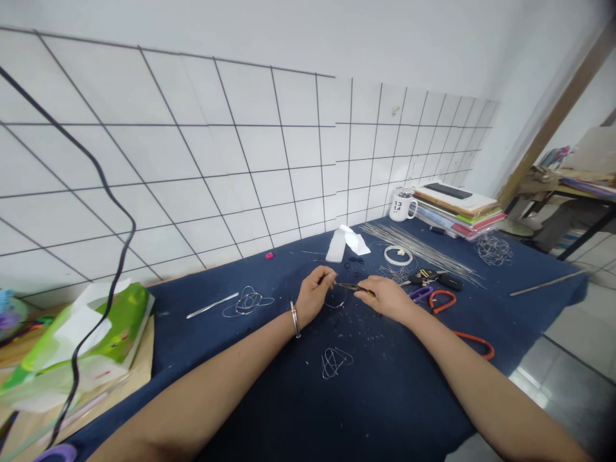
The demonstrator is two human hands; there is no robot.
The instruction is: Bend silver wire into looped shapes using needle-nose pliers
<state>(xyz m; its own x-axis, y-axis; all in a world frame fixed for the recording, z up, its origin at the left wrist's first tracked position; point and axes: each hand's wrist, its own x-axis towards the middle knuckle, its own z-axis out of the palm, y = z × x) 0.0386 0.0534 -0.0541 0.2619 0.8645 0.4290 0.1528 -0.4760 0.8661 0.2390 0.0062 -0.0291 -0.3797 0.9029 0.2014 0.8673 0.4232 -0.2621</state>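
My left hand [316, 290], with a silver bangle at the wrist, is closed in a pinch on a thin wire [332, 305] that curves down below the fingers. My right hand [384, 297] is wrapped round a pair of pliers [353, 287] whose jaws point left and reach the left fingertips. Whether the jaws grip the wire is too small to tell. In front of the hands lies a tangled loop of thin wire [336, 363] on the dark blue cloth [289, 404]. Another loose wire bundle [248, 301] lies to the left, beside some straight silver strips [212, 305].
To the right lie orange-handled tools [441, 301], black cutters [448, 280], a wire spool [398, 255] and long straight wires [418, 249]. A white mug [402, 205] and stacked books [457, 208] stand at the back right. A green tissue pack [120, 321] and black cable [115, 276] are left.
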